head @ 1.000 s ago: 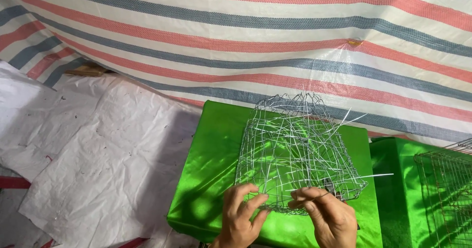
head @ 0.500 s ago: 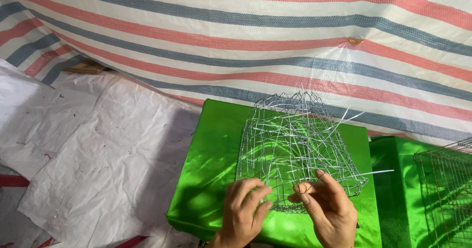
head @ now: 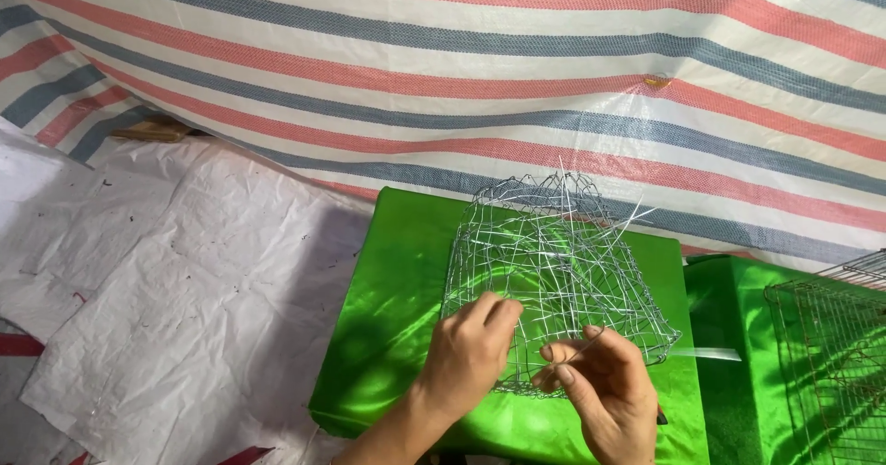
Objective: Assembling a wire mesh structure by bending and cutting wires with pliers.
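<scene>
Two hands are occupied at the near edge of a wire-mesh basket (head: 554, 280), which is set on a shiny green-covered block (head: 406, 308) in front of a striped tarpaulin (head: 443, 68) in red, blue and white. A white plastic sheet (head: 166, 290), creased and speckled, is spread to the left. A second green block (head: 738, 354) is placed just beside the first on the right, and a rectangular wire cage (head: 831, 345) is carried on it; nothing can be seen inside that cage. The basket is likewise seen to hold nothing, only loose wire ends sticking out of its top and right side.

The left hand (head: 471, 354) is curled over the lower rim of the mesh and closed on it, so the basket is steadied. The right hand (head: 600, 382) is drawn narrow, a thin wire strand (head: 572, 350) being pinched between thumb and forefinger (whether the strand is already threaded through the mesh cannot be told). The weaving is judged best done with the rim held firmly, the strand kept taut and guided through one opening at a time, and fingers kept off the sharp free ends.
</scene>
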